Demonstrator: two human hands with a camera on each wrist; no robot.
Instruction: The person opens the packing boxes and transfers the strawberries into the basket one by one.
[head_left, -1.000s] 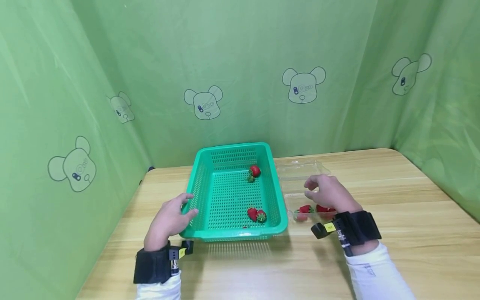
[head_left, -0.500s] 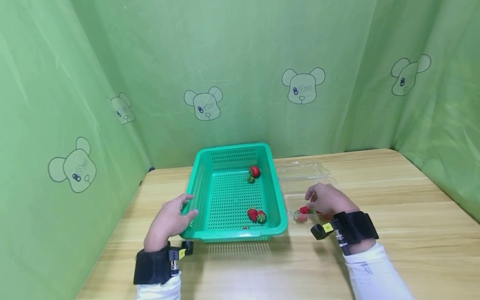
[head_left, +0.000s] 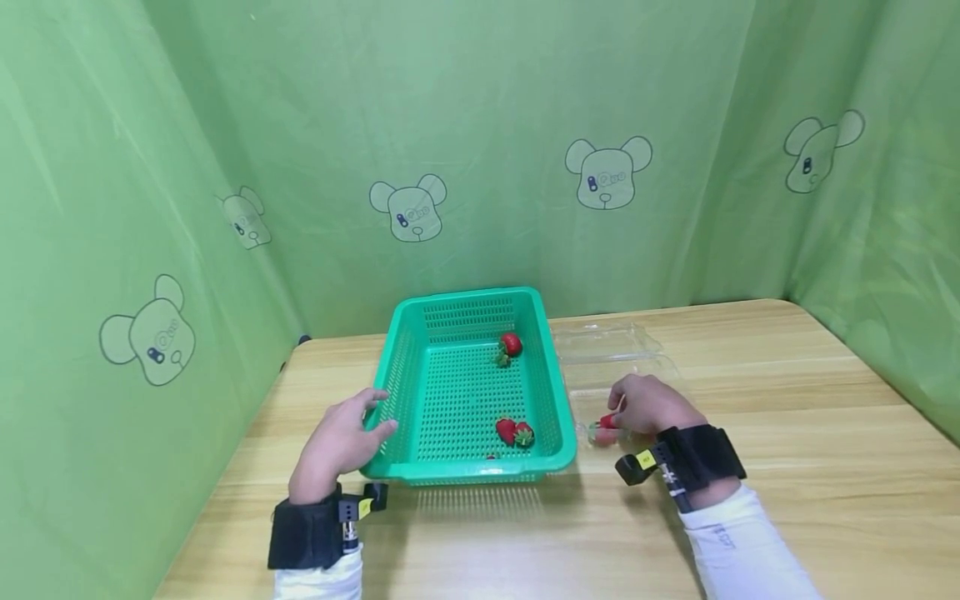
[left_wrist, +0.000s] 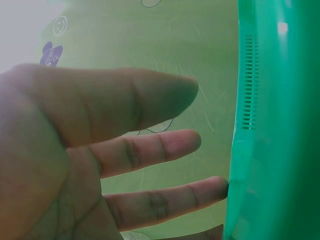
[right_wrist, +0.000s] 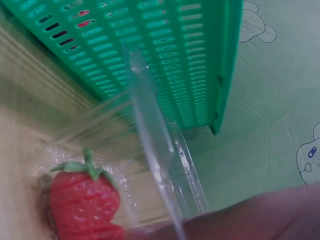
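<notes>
My left hand (head_left: 341, 437) is at the left side of the green plastic basket (head_left: 480, 471), fingers spread and loosely bent. In the left wrist view a fingertip (left_wrist: 220, 186) meets the basket's side. My right hand (head_left: 651, 403) reaches down into a clear plastic box (head_left: 600, 373) to the right of the basket. Its thumb and index finger pinch a red strawberry (head_left: 608, 421). Close up in the right wrist view, a strawberry (right_wrist: 84, 202) with green leaves lies inside the box, and the fingers come in from the lower right, partly hidden.
Inside the basket, a strawberry (head_left: 511, 343) lies near the back right and a pair of strawberries (head_left: 506, 430) near the front right. The box's clear wall stands between the right wrist camera and the basket. A green curtain (head_left: 480, 167) encloses the wooden table (head_left: 810, 400).
My right hand has lowered into the clear box and moved slightly left and nearer, its fingers closing in on a strawberry. My left hand has stayed in place at the basket.
</notes>
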